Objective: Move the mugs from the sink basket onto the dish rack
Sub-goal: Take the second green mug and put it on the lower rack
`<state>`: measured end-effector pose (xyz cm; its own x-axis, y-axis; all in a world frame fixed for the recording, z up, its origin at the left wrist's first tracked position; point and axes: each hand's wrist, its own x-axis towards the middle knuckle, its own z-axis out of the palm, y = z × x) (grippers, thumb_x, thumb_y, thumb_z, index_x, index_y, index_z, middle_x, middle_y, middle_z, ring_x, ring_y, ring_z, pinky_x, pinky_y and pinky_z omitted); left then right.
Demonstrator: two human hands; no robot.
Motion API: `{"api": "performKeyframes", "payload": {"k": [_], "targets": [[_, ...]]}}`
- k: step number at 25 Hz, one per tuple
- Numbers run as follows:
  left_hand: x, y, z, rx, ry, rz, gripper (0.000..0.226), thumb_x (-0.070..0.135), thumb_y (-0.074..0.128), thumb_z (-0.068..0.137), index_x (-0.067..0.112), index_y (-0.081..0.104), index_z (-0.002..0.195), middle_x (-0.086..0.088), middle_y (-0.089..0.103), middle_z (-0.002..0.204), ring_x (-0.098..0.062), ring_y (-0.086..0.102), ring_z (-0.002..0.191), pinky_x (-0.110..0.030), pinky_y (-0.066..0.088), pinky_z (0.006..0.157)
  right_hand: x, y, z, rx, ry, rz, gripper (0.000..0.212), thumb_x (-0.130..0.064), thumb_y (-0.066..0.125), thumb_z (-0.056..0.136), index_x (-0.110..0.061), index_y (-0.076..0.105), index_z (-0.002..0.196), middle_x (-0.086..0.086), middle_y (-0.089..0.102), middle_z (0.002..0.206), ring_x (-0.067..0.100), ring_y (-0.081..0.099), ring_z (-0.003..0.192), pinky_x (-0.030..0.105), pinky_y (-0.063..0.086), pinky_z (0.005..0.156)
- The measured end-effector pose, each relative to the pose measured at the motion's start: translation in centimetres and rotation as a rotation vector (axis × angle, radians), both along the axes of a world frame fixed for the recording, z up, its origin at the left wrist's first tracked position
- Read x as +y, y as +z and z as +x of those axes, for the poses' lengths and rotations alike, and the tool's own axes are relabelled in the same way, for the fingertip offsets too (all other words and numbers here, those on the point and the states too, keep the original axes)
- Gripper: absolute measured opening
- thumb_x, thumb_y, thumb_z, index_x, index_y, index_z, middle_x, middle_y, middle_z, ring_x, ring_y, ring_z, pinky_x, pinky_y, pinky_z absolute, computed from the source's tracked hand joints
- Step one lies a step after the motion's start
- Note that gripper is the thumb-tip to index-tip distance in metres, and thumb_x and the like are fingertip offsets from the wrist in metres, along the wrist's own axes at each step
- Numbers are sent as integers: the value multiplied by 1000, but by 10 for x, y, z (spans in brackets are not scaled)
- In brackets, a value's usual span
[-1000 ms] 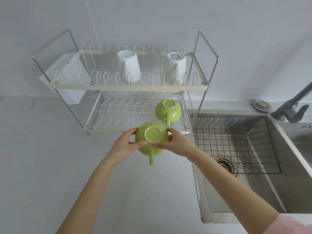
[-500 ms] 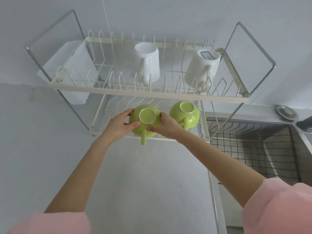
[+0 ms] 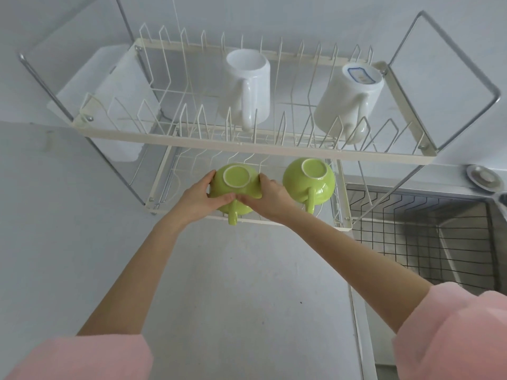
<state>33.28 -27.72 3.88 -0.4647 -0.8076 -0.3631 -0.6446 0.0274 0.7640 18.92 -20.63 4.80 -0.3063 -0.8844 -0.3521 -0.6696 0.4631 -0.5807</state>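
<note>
Both hands hold an upside-down green mug (image 3: 236,185) over the front of the dish rack's lower tier (image 3: 274,222); its handle points toward me. My left hand (image 3: 196,200) grips its left side and my right hand (image 3: 270,200) its right side. A second green mug (image 3: 308,180) sits upside down on the lower tier just to the right. Two white mugs stand upside down on the upper tier (image 3: 247,144), one in the middle (image 3: 248,86) and one at the right (image 3: 348,100). The wire sink basket (image 3: 411,231) at the right holds no mugs that I can see.
The rack stands on a grey counter (image 3: 233,297) against a white wall. A white cutlery holder (image 3: 109,105) hangs at the rack's left end. The steel sink (image 3: 466,242) lies to the right, with a round metal plug (image 3: 484,176) on its rim.
My hands have carried the green mug forward from above the counter to the lower tier, beside the other green mug. My head has moved closer to the rack.
</note>
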Motion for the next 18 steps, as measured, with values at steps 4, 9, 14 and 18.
{"api": "performKeyframes", "payload": {"k": [4, 9, 14, 18], "targets": [[1, -2, 0, -24, -6, -23, 79, 34, 66, 79, 19, 23, 143, -7, 36, 148, -29, 41, 129, -38, 34, 107, 3, -3, 1, 64, 28, -51, 64, -46, 57, 84, -1, 42, 127, 17, 42, 133, 33, 35, 124, 37, 33, 103], [7, -5, -4, -7, 1, -115, 74, 30, 63, 81, 16, 24, 142, -11, 31, 148, -31, 37, 131, -48, 30, 112, 5, -5, -1, -15, 30, -158, 76, -38, 59, 85, -9, 22, 145, 11, 35, 147, 28, 32, 135, 35, 29, 110], [-5, -4, -18, -25, 15, -125, 72, 30, 61, 83, 13, 23, 142, -14, 33, 147, -32, 36, 133, -48, 26, 114, -9, -5, -8, -71, -7, -182, 74, -36, 58, 87, -9, 22, 145, 8, 31, 151, 25, 32, 137, 30, 29, 109], [-16, -1, -25, -11, 21, -126, 67, 29, 62, 82, 15, 30, 139, -12, 39, 144, -31, 40, 130, -48, 27, 112, -19, -7, -13, -88, -22, -197, 69, -35, 57, 88, -8, 26, 143, 8, 37, 147, 25, 37, 133, 25, 31, 103]]}}
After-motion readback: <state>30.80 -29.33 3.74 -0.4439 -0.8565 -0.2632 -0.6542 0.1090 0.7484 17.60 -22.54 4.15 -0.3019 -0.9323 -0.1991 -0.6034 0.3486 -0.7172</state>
